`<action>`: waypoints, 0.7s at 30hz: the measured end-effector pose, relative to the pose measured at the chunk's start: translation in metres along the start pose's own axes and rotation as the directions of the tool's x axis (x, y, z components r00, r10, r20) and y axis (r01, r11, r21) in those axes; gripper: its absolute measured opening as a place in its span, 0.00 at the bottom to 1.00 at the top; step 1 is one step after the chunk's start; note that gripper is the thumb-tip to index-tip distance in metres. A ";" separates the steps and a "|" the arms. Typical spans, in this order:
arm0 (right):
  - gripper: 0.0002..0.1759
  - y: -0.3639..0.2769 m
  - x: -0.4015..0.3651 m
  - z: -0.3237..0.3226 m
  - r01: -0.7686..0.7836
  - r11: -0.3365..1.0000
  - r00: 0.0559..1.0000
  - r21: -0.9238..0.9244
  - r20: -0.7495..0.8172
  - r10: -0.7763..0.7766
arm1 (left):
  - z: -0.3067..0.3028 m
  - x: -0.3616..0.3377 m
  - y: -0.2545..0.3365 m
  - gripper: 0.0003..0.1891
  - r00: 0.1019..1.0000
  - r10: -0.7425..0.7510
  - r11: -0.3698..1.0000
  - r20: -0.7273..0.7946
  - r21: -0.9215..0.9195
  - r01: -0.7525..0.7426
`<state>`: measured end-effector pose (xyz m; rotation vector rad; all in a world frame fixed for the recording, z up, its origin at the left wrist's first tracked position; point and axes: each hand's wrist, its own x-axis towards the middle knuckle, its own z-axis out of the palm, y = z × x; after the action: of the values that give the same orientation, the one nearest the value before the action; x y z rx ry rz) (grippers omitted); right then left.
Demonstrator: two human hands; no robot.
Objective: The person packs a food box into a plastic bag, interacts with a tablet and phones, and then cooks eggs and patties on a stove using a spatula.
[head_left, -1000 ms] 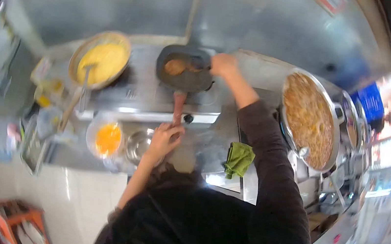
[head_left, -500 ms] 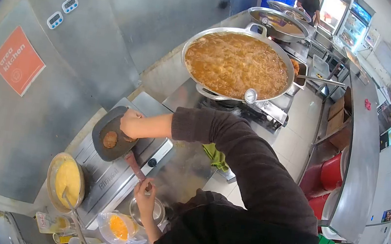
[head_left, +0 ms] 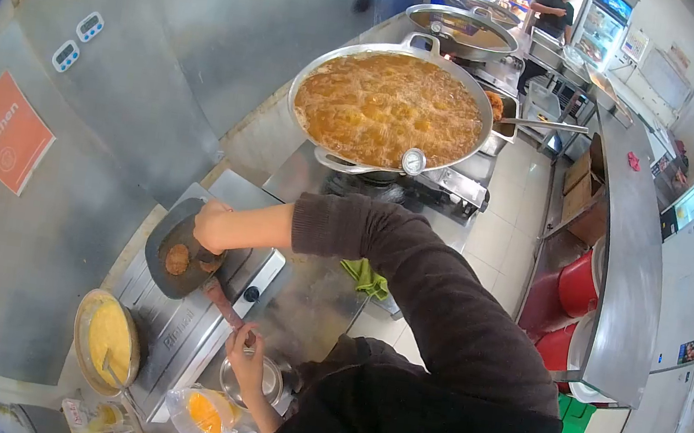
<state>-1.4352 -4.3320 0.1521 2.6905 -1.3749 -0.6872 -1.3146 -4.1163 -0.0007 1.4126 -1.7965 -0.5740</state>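
Observation:
A dark square pan (head_left: 163,232) sits on the silver gas stove (head_left: 174,330). A browned round patty (head_left: 177,259) lies in it, and part of a second brown piece (head_left: 208,263) shows below my right hand (head_left: 211,226). That hand reaches over the pan with its fingers closed and pointing down; what they hold is hidden. My left hand (head_left: 245,361) is closed round the end of the reddish-brown pan handle (head_left: 223,302).
A wide pot (head_left: 301,114) of bubbling oil stands beyond the arm, with a thermometer (head_left: 413,161) at its rim. Near the stove are a round pan of yellow batter (head_left: 82,339), a plastic jug (head_left: 184,419) and a metal bowl (head_left: 277,382). A person (head_left: 552,14) stands far back.
The whole view has shifted, so things appear further left. My right hand is still over the pan, slightly lower across it, and the second brown piece shows more. My left hand stays on the handle.

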 end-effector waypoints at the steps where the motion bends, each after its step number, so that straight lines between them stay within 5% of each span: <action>1: 0.15 0.003 -0.001 -0.002 -0.002 1.000 1.000 0.001 -0.001 0.002 | 0.001 0.000 0.001 0.15 1.000 -0.008 1.000 -0.019 -0.014 0.008; 3: 0.17 0.009 -0.003 -0.007 0.065 0.995 0.991 0.074 -0.123 -0.056 | 0.001 0.000 0.006 0.15 0.999 -0.031 0.999 -0.020 -0.023 0.030; 7: 0.19 0.010 -0.002 -0.036 0.104 0.976 0.990 0.194 -0.115 -0.083 | 0.006 0.001 0.003 0.13 0.998 -0.054 0.996 -0.036 -0.066 0.052; 10: 0.16 0.005 0.010 -0.050 -0.083 0.854 0.977 0.513 0.209 -0.031 | 0.005 0.003 0.003 0.13 1.000 0.006 1.000 -0.022 -0.004 -0.006; 14: 0.10 -0.009 0.021 -0.036 -0.111 0.842 0.987 0.528 0.159 0.030 | 0.006 0.002 0.006 0.12 0.999 0.003 1.000 -0.047 -0.022 -0.004; 17: 0.07 -0.016 0.041 -0.025 0.059 0.971 0.995 0.230 -0.092 -0.039 | 0.009 0.004 0.001 0.12 0.999 0.019 0.999 -0.051 -0.032 -0.020; 21: 0.04 -0.031 0.044 -0.015 -0.103 0.982 0.990 0.158 -0.083 0.117 | 0.008 0.004 -0.002 0.12 1.000 -0.019 1.000 -0.013 0.013 0.019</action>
<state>-1.3829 -4.3502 0.1420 2.6939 -1.6005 -0.4600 -1.3200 -4.1213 -0.0052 1.4405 -1.7819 -0.5628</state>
